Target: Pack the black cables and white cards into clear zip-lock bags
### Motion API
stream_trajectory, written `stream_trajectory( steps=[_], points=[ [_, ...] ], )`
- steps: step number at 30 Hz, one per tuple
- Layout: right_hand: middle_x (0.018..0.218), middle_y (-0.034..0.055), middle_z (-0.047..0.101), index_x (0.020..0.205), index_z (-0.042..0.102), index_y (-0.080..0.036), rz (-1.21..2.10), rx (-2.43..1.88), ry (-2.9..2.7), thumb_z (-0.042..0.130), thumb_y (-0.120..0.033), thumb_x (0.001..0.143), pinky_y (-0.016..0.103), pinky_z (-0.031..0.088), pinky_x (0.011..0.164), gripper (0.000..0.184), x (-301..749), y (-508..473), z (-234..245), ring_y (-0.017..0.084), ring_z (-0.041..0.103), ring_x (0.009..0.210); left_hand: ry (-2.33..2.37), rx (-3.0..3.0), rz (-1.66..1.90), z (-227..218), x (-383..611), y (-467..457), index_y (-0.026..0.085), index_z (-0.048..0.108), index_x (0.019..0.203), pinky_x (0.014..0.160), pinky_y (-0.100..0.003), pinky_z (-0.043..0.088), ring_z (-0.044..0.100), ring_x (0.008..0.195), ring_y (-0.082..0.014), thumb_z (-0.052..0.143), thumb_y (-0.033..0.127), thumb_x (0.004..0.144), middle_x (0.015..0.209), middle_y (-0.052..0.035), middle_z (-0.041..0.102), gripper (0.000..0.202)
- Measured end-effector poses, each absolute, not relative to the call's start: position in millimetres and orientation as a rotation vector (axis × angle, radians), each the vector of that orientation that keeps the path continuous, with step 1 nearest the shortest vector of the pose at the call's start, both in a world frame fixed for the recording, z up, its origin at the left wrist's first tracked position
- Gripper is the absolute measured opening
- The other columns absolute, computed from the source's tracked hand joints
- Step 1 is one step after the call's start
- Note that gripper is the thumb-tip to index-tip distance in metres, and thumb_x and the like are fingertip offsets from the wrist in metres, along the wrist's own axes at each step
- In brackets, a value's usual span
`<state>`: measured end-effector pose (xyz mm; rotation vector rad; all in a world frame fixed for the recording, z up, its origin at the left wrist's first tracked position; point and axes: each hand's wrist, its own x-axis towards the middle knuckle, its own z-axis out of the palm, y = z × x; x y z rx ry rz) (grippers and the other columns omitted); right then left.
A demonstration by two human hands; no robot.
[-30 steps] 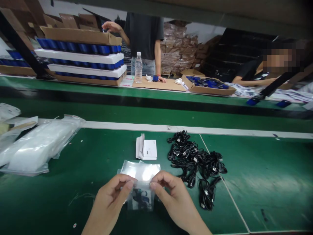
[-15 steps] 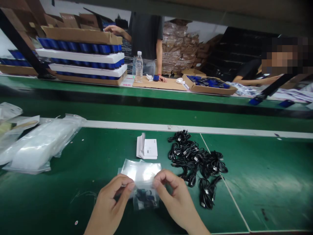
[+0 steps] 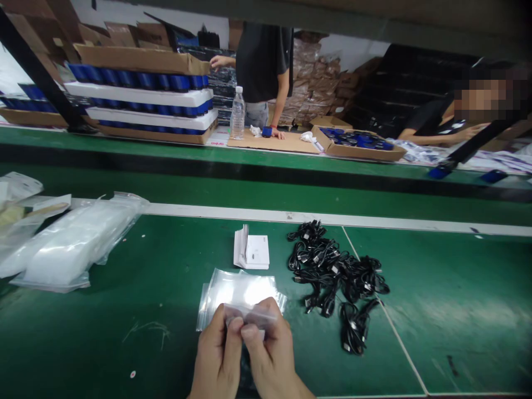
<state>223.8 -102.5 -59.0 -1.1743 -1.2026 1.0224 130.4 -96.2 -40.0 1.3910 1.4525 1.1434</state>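
The left hand (image 3: 216, 350) and the right hand (image 3: 271, 350) pinch one clear bag (image 3: 251, 315).

The bag is at the bottom middle of the frame, held between thumbs and fingers, with the thumb tips close together. More clear bags (image 3: 233, 285) (flat and shiny) lie just above the hands. White cards (image 3: 257, 252) sit near the middle, and black cords (image 3: 332, 263) lie in a heap to their right, on the green table (image 3: 440, 282).

Packing workshop: green workbench (image 3: 174, 244), stacked trays (image 3: 141, 88), piled black cables (image 3: 332, 266).
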Motion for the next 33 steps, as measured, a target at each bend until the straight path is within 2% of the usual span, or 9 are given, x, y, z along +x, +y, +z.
stream_trajectory(
  steps=[7, 12, 17, 23, 28, 33],
  points=[
    [0.054, -0.0079, 0.036, 0.068, 0.033, -0.023, 0.813, -1.173, -1.357, 0.042, -0.024, 0.090, 0.021, 0.027, 0.045, 0.024, 221.7, -102.9, -62.6, 0.009, 0.036, 0.044, 1.486, 1.469, 1.318, -41.6, 135.1, -101.1, 0.024, 0.056, 0.072, 0.054, -0.019, 0.041, 0.055, 0.052, -0.0116, 0.044, 0.040, 0.088, 0.058, 0.0057, 0.061, 0.026],
    [0.065, -0.0047, 0.042, 0.077, 0.043, -0.021, 0.946, -1.232, -1.324, 0.040, -0.028, 0.092, 0.021, 0.035, 0.054, 0.017, 230.0, -102.5, -56.3, 0.011, 0.042, 0.056, 1.307, 1.563, 1.167, -32.8, 119.1, -86.9, 0.022, 0.058, 0.070, 0.057, -0.017, 0.042, 0.054, 0.058, -0.0105, 0.046, 0.032, 0.087, 0.064, 0.0044, 0.057, 0.024],
    [0.068, -0.0034, 0.043, 0.076, 0.048, -0.019, 1.070, -1.239, -1.210, 0.045, -0.032, 0.091, 0.021, 0.035, 0.058, 0.020, 243.2, -99.8, -41.8, 0.011, 0.041, 0.061, 1.280, 1.350, 0.882, -18.7, 104.7, -78.0, 0.022, 0.059, 0.080, 0.056, -0.017, 0.042, 0.053, 0.060, -0.0111, 0.053, 0.041, 0.083, 0.067, 0.0039, 0.056, 0.021],
    [0.067, -0.0014, 0.048, 0.069, 0.050, -0.019, 1.079, -1.171, -1.237, 0.050, -0.028, 0.088, 0.024, 0.036, 0.059, 0.021, 249.0, -102.0, -31.8, 0.013, 0.045, 0.063, 1.227, 1.288, 0.791, -7.1, 102.3, -79.2, 0.019, 0.059, 0.067, 0.051, -0.020, 0.033, 0.040, 0.056, -0.0103, 0.054, 0.044, 0.081, 0.062, 0.0038, 0.046, 0.029],
    [0.065, -0.0004, 0.051, 0.067, 0.052, -0.018, 0.971, -1.160, -1.325, 0.050, -0.023, 0.086, 0.024, 0.038, 0.059, 0.020, 250.5, -103.4, -28.8, 0.014, 0.049, 0.062, 1.230, 1.380, 0.825, -2.8, 100.7, -78.9, 0.019, 0.060, 0.061, 0.051, -0.021, 0.034, 0.043, 0.056, -0.0115, 0.056, 0.040, 0.079, 0.062, 0.0021, 0.048, 0.029],
    [0.063, -0.0014, 0.050, 0.067, 0.054, -0.017, 1.022, -1.246, -1.421, 0.049, -0.023, 0.087, 0.023, 0.038, 0.057, 0.021, 250.8, -103.1, -26.8, 0.013, 0.048, 0.060, 1.200, 1.447, 0.789, -2.6, 104.2, -80.9, 0.019, 0.059, 0.063, 0.051, -0.018, 0.038, 0.045, 0.055, -0.0106, 0.056, 0.037, 0.081, 0.062, 0.0028, 0.048, 0.025]
  ],
)
